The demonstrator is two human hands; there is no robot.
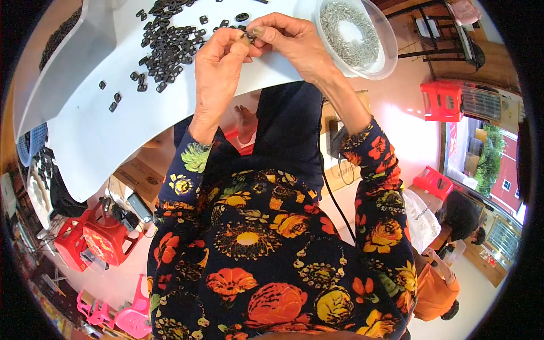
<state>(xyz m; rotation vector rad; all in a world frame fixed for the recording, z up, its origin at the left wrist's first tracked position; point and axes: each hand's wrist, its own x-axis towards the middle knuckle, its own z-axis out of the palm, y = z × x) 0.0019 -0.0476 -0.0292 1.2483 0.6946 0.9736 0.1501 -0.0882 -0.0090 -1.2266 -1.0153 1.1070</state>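
Observation:
My left hand [219, 65] and my right hand [294, 46] meet over the near edge of a white table [107, 122]. Fingertips and thumbs of both are pinched around a small black plastic part [248, 36], mostly covered by the fingers. To the left of my hands spreads a loose pile of similar black parts [164, 48], with a few lying apart from it. One black oval piece [242, 17] rests just beyond my fingertips. Right beside my right wrist stands a round clear plastic tub [390, 59] holding many small silvery metal pins [367, 41].
A raised grey-white panel [62, 68] borders the table's left side. Red stools [110, 241] and pink chairs [136, 314] stand at lower left. More red stools [441, 102] are at right. A person in orange [436, 292] and another in black [462, 215] are at lower right.

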